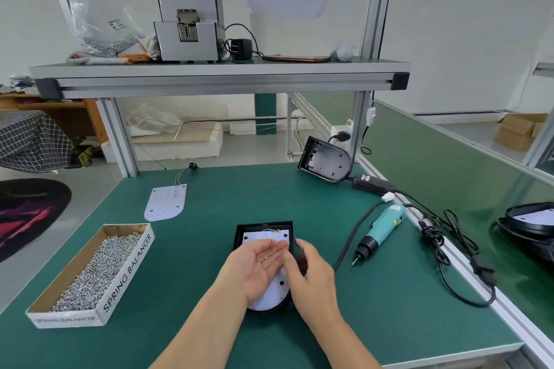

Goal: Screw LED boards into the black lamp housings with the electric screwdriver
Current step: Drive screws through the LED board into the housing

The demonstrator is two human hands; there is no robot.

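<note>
Left: box [127, 274] of screws [93, 272], with a loose board [166, 203] flat on the mat [215, 189] beyond it. Centre: housing [263, 224] holding a fitted board [269, 298], directly beneath both hands. The left hand [257, 268] is palm-up and slack above it, and the right hand [313, 277] has its fingertips laid in that palm; whether they pinch anything cannot be told. Right: screwdriver [382, 229] lying on the mat, near the right hand but untouched, and an empty housing [326, 160] tilted up at the far edge.
</note>
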